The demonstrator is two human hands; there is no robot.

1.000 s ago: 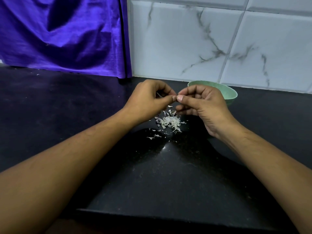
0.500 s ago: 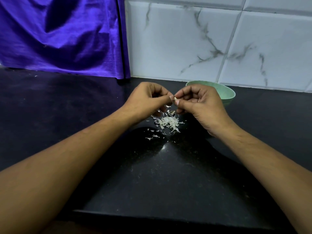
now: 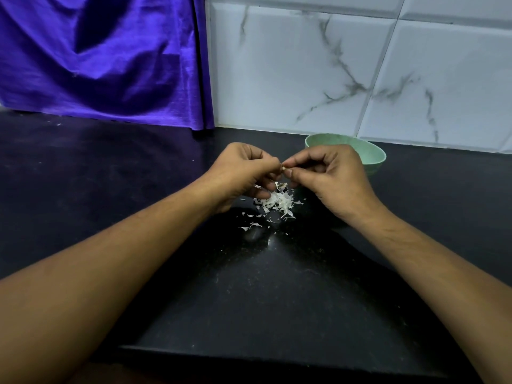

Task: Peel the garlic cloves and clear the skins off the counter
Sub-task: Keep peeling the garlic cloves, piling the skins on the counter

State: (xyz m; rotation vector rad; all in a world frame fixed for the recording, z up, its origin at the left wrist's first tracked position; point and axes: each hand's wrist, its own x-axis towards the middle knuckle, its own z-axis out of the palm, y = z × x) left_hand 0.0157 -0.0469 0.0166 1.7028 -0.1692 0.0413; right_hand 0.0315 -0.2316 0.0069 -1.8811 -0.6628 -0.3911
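Both hands are up over the middle of the black counter, meeting fingertip to fingertip. The left hand has its fingers curled in tight, and the right hand is doing the same from the other side, thumb and forefinger pressed together at the tip. Pinched between them is a garlic clove, though honestly you only get a tiny pale sliver of it poking out, the rest is buried in the fingertips. It's held in the air just above the counter, not resting on anything. Can't tell how much skin is left on it, way too small

Right under the hands there's a little heap of garlic skins, white papery shreds piled on the counter, with a few loose flakes scattered a bit nearer the person. The curled lower fingers of the left hand sit just beside the heap, maybe touching its edge

Behind the right hand is a pale green bowl on the counter, close to the wall, partly blocked by the knuckles, so no clue what's inside. Back wall is white marble-look tile, and a shiny purple cloth hangs down on the left to the counter's back edge. Both forearms are bare
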